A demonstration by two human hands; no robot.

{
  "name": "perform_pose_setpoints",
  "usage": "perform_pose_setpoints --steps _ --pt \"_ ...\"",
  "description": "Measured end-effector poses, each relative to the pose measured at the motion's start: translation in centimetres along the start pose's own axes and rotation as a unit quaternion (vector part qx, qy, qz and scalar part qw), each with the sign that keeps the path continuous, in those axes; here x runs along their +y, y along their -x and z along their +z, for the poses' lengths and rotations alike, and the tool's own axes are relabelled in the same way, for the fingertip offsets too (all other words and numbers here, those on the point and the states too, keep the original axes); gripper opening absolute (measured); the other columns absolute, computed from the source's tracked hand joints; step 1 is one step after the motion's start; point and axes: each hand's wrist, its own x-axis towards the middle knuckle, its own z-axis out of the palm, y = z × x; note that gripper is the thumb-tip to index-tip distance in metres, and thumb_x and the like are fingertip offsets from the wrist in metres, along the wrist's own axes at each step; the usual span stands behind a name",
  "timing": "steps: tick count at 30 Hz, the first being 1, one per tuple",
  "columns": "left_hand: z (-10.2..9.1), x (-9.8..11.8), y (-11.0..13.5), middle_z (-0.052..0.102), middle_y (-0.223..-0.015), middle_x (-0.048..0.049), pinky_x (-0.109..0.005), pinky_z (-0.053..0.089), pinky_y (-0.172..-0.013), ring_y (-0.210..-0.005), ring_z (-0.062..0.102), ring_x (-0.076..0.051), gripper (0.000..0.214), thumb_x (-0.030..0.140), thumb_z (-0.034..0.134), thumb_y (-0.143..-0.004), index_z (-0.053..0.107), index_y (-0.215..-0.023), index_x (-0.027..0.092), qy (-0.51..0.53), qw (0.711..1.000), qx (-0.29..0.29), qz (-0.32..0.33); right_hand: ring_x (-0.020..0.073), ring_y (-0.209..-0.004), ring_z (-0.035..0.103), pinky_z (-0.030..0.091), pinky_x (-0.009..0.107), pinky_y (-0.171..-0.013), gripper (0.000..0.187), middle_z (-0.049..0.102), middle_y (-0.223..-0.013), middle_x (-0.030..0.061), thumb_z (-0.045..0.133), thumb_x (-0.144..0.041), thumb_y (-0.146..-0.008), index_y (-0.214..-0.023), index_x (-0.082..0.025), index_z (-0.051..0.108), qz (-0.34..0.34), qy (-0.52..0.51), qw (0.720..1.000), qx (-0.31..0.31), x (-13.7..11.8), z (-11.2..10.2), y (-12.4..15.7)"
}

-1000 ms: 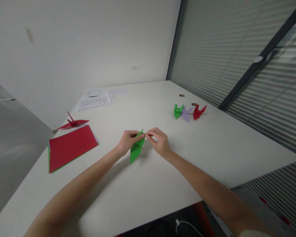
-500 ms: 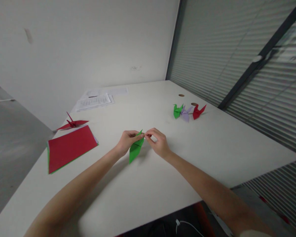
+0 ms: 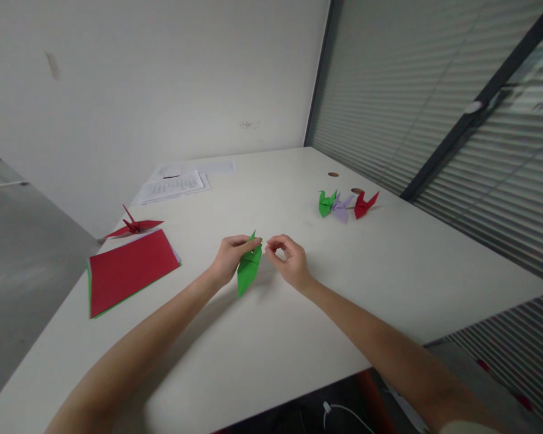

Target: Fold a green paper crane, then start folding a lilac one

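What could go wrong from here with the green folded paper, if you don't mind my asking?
1. The left hand pinches the green folded paper only near its top, so the long lower part could twist or slip out of line.
2. The right hand has its pinched fingertips right at the thin upper tip; a hard pull there could probably tear it or crease it crookedly.

Four finished birds stand: one green paper crane (image 3: 326,203), one lilac paper crane (image 3: 342,208) and one red paper crane (image 3: 364,205) at two o'clock, one dark red paper crane (image 3: 133,226) at ten. There is one half-folded green paper piece (image 3: 248,271) at centre, one stack of red paper squares (image 3: 129,268) at nine, one sheaf of white printed pages (image 3: 174,185) at eleven, and two brown round spots (image 3: 333,175) at one.
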Motion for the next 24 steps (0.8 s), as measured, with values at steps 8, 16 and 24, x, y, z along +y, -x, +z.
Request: perform_pose_setpoints --steps 8,16,24 --pt "0.0 -1.1 -0.3 0.066 -0.066 -0.0033 -0.023 0.037 -0.055 -0.058 0.053 -0.011 0.035 0.043 0.082 -0.058 0.074 -0.075 0.013 -0.031 0.999 -0.038 0.013 0.0129 -0.065 0.056 0.048 0.026 -0.062 0.02 0.061 -0.069 0.0009 0.064 -0.038 -0.081 -0.076 -0.018 0.062 0.108 -0.067 0.992 -0.021 0.7 -0.3 -0.6" --pt "-0.1 -1.4 -0.4 0.069 -0.068 -0.0047 -0.025 0.041 -0.057 -0.059 0.056 -0.012 0.033 0.041 0.082 -0.059 0.075 -0.073 0.013 -0.039 0.998 -0.043 0.023 0.0115 -0.059 0.054 0.047 0.026 -0.058 0.029 0.059 -0.062 0.0 0.067 -0.045 -0.075 -0.07 -0.017 0.061 0.166 -0.105 0.979 -0.058 0.3 -0.5 -1.1" --pt "0.0 -1.3 -0.3 0.072 -0.074 -0.0048 -0.027 0.046 -0.063 -0.063 0.06 -0.014 0.034 0.032 0.086 -0.053 0.075 -0.079 0.014 -0.016 0.998 -0.052 0.009 0.0107 -0.057 0.052 0.045 0.025 -0.056 0.029 0.057 -0.061 -0.0014 0.068 -0.045 -0.074 -0.07 -0.017 0.06 0.182 -0.119 0.974 -0.055 0.5 -0.5 -1.2"
